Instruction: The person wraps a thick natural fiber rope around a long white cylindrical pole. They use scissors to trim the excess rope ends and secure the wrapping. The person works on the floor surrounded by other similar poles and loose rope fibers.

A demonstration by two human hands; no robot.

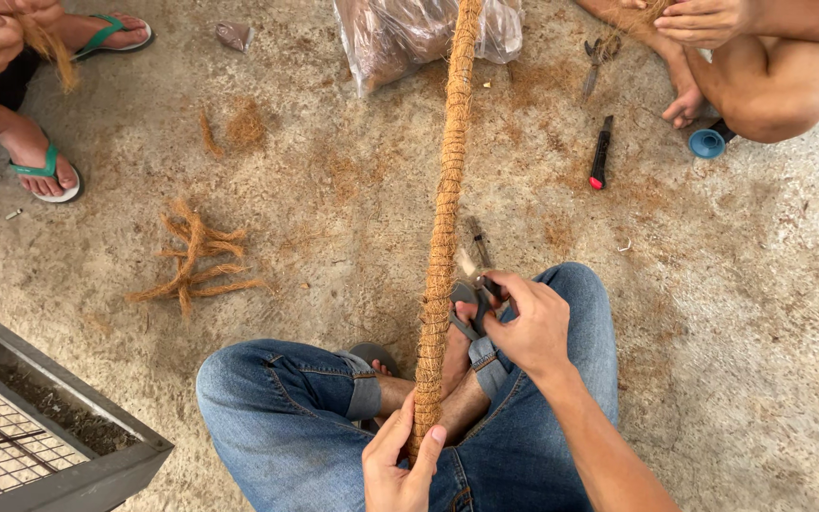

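Observation:
A long pole wrapped in brown coir rope (445, 218) runs from between my knees up toward the top of the view. My left hand (400, 466) grips its near end, thumb laid along the wrap. My right hand (526, 322) is closed on a pair of scissors (473, 284) with grey handles, their blades pointing away, just right of the pole. I sit cross-legged in blue jeans, my bare foot under the pole.
Loose coir strands (191, 264) lie on the concrete floor at left. A black utility knife (600, 153), pliers (597, 59), a blue cap (708, 143) and a plastic bag of fibre (400, 33) are farther off. Two other people sit at the top corners. A metal cage (40, 427) is bottom left.

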